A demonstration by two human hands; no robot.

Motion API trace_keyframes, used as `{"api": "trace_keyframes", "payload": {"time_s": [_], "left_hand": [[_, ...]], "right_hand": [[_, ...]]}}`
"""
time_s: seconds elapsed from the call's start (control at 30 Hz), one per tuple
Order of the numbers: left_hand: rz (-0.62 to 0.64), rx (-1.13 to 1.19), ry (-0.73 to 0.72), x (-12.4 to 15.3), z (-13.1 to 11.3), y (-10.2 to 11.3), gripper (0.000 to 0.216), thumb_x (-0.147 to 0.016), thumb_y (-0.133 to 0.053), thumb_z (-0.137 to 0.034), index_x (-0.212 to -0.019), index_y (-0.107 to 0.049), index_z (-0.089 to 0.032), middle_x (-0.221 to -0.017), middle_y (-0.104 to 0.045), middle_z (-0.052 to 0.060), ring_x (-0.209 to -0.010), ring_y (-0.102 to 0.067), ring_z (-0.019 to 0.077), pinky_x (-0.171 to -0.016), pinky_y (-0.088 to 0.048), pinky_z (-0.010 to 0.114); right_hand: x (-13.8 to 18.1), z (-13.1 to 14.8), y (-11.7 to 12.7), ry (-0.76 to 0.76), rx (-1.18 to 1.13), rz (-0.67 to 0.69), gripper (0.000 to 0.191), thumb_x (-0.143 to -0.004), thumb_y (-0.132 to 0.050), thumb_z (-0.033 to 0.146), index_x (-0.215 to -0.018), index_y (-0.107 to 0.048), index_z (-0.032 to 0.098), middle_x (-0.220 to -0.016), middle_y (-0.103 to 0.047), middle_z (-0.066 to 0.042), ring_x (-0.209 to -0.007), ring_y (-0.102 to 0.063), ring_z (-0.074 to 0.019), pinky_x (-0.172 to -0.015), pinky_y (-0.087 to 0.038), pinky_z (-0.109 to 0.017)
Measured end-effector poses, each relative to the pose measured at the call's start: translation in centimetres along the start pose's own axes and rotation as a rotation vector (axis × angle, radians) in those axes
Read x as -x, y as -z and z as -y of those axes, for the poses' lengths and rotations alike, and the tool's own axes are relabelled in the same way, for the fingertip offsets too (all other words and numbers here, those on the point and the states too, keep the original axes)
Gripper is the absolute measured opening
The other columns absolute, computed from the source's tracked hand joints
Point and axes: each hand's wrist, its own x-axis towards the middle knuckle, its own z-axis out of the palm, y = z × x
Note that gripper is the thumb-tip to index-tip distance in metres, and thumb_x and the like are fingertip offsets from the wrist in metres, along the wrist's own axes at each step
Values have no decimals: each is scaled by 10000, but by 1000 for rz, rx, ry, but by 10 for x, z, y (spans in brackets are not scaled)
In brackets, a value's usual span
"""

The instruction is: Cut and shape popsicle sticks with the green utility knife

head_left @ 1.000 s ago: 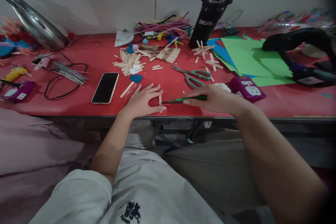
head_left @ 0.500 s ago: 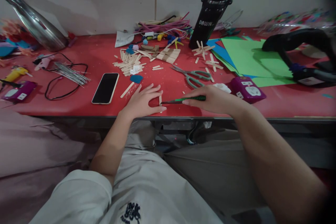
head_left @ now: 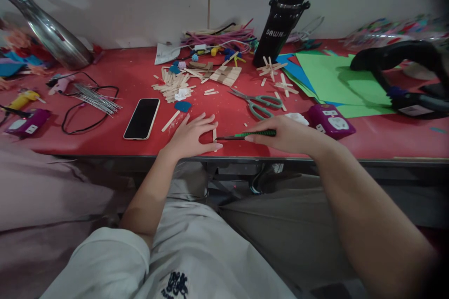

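Note:
My left hand [head_left: 189, 136] lies on the red table with its fingers spread, its thumb and forefinger resting at the two ends of a short wooden craft stick [head_left: 215, 134]. My right hand [head_left: 291, 134] is closed round the green and black handle of a craft knife [head_left: 259, 133]. The knife's thin blade points left, and its tip touches the stick between my left thumb and forefinger. Just behind my right hand lie grey-green scissors [head_left: 261, 103], spread apart. A craft stick with a blue piece [head_left: 183, 106] at its end lies beyond my left hand.
A phone [head_left: 142, 119] lies left of my left hand, near a bundle of wires [head_left: 98, 99]. Behind are piled craft sticks [head_left: 171, 85] and a tilted black bottle [head_left: 277, 32]. A purple box [head_left: 331, 121] and green paper [head_left: 336, 74] are to the right. The table's front edge [head_left: 238, 156] runs below my hands.
The whole view has shifted very slightly. Both hands, the knife and the stick keep the same places relative to each other.

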Motion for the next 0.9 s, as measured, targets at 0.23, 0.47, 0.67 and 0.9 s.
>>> {"api": "trace_keyframes", "payload": {"time_s": [0.23, 0.47, 0.67, 0.9], "left_hand": [[2, -6, -5, 0, 1, -1, 776, -847, -592, -762, -1465, -547, -294, -1628, -405, 23, -1559, -282, 292, -1292, -78, 583], [5, -1, 2, 0, 0, -1, 767, -843, -611, -748, -1458, -553, -294, -1628, -405, 19, -1561, -278, 293, -1292, -83, 586], [-3, -4, -3, 0, 1, -1, 757, -848, -605, -750, -1446, -568, -287, -1621, -418, 28, -1556, -289, 292, -1292, -81, 583], [3, 7, 0, 0, 2, -2, 763, -840, -606, -761, -1445, -568, -297, -1628, -406, 12, -1560, -277, 295, -1295, -73, 579]], "right_hand": [[0, -1, -1, 6, -6, 10, 334, -932, -584, 524, -1019, -814, 297, -994, -809, -2, -800, -705, -181, -746, -534, -291], [0, 1, 0, -15, 23, 4, 335, -924, -597, 555, -1029, -818, 326, -984, -810, 0, -774, -702, -183, -734, -531, -297], [0, 1, 0, -22, 12, 9, 335, -926, -593, 539, -1038, -815, 316, -992, -810, 1, -793, -710, -181, -743, -537, -289], [-1, -3, -3, -4, -8, 6, 339, -922, -594, 536, -1026, -820, 307, -1002, -810, 5, -797, -707, -176, -752, -537, -281]]}}
